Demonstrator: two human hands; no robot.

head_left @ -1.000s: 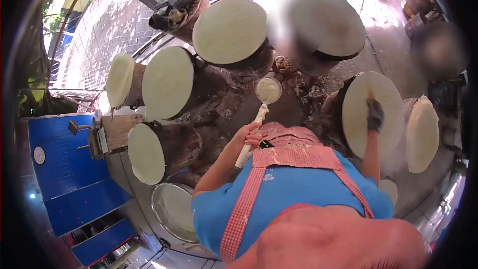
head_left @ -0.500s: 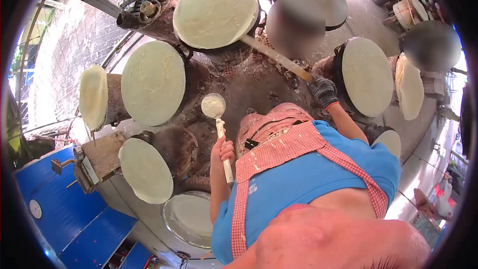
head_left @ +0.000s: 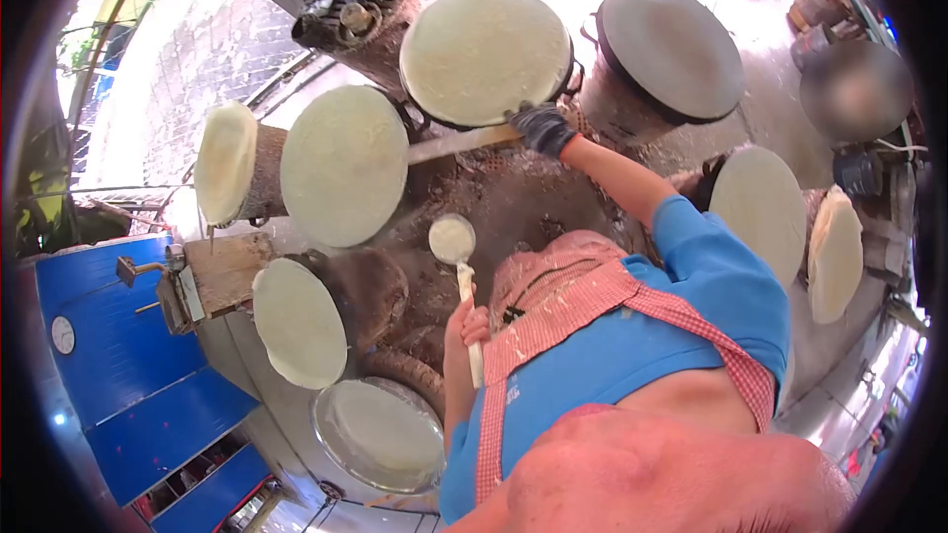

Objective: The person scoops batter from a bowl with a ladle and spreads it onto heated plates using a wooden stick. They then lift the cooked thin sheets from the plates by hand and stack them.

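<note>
Farthest out to the left of my left hand [head_left: 475, 326] stands a small round griddle [head_left: 226, 164] with a pale sheet of batter over it, and next to it a larger one [head_left: 343, 166], also fully coated. Below those, down and left of my knuckles, another coated griddle [head_left: 299, 322] faces sideways, and beneath my forearm sits a metal basin [head_left: 380, 433] of white batter.

My left fingers are curled tight round the handle of the ladle [head_left: 453, 240]. Its bowl sits just ahead of my fist, loaded with batter and held level over the dark, crusted floor between the stoves, touching none of them.

My gloved right hand [head_left: 541, 127] reaches forward and is clenched on a long flat wooden spatula [head_left: 455, 145]. The blade runs leftward from my grip towards the edge of the larger coated griddle; whether the tip touches it, I cannot tell. Just beyond that glove is the top griddle [head_left: 484, 54], coated. To the right of it stands a dark bare griddle [head_left: 670, 49] with no batter on it. Further right, past my elbow, two more [head_left: 757, 214] [head_left: 835, 254] are coated.

By my reckoning most rounds are spread; the bare one remains to be filled, and the set sheets remain to be lifted.
</note>
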